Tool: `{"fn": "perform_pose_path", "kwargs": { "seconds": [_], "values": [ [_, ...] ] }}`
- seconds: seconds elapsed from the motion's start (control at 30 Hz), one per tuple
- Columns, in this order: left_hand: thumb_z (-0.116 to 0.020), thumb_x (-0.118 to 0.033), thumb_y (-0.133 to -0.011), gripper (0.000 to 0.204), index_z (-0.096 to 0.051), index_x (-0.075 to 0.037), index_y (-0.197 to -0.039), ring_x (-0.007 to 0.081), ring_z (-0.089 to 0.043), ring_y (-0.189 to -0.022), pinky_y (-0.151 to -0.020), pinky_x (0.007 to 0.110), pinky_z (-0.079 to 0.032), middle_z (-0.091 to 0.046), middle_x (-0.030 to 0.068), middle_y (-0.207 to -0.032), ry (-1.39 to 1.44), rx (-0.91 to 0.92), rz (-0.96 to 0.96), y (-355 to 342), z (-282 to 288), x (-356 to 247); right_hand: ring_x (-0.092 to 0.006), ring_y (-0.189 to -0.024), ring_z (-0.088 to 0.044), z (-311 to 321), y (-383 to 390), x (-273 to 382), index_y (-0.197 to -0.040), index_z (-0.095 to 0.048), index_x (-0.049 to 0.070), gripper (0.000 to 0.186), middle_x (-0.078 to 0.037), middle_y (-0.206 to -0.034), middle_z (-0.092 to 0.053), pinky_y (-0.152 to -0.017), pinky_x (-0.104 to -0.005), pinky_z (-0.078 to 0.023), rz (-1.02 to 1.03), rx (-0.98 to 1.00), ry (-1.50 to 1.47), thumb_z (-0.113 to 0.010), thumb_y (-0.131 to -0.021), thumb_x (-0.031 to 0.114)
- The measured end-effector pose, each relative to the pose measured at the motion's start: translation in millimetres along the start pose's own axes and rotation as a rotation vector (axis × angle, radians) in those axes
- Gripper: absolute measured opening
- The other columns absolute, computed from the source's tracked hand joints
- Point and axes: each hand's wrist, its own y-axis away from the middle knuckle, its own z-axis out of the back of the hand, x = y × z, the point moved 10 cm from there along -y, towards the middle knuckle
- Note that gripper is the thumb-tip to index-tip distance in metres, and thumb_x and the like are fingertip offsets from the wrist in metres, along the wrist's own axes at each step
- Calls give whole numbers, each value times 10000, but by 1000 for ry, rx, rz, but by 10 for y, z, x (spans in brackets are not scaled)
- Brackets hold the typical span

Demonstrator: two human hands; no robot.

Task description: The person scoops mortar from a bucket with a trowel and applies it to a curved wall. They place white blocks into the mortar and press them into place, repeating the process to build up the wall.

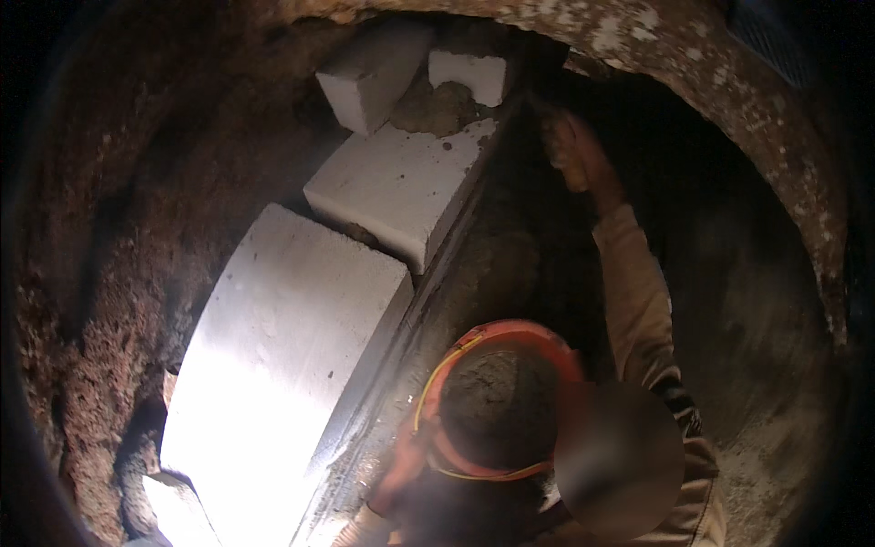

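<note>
An orange bucket [567, 357] with a thin yellow band or handle holds grey mortar [497, 401]. My left hand [401, 467], somewhat blurred, grips the bucket's near left rim. My right hand [574, 157] reaches far forward, past the right side of the pale blocks. Its fingers look closed; a dark, blurred shape lies at their far end, too dim to name. Left of it, a white block [396, 178] carries a lump of wet mortar [442, 109] on its far end. Nearer to me lies a large, brightly lit white block [292, 319].
Two smaller white blocks, one tilted [360, 96] and one notched [469, 75], stand at the far end. A rough reddish earth wall [100, 365] rises on the left. A mottled curved edge [784, 118] arches over the top right. A blurred round patch covers the lower right.
</note>
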Motion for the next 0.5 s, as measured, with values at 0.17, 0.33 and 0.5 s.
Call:
{"fn": "perform_pose_path", "kwargs": {
  "seconds": [0.17,0.33,0.5],
  "values": [
    [-634,-222,-967,399,-580,-2,-1295,124,-569,-1002,-915,292,-442,-617,2,-1067,-37,-67,93,13,130,134,-120,-663,-578,-973,697,-567,-1134,-622,93,421,-8,-840,-606,-542,-298,-488,-9,-416,76,-518,-1034,489],
    [-658,-207,-944,233,-645,-34,-1101,113,-570,-880,-813,295,-456,-613,-13,-935,-81,-121,57,86,322,300,-139,-639,-580,-1572,1906,-1189,-1187,-593,79,428,-45,-786,-601,-532,-287,-455,-198,-235,58,-522,-1033,473],
    [-628,-89,-964,330,-600,9,-1277,111,-569,-1018,-921,286,-457,-653,20,-1068,-94,69,-7,-95,-74,-61,-218,-919,-683,-1451,3485,-1010,-1333,-569,29,498,-137,-1047,-687,-779,-364,-548,-531,-360,949,-645,-990,381]
  ]
}}
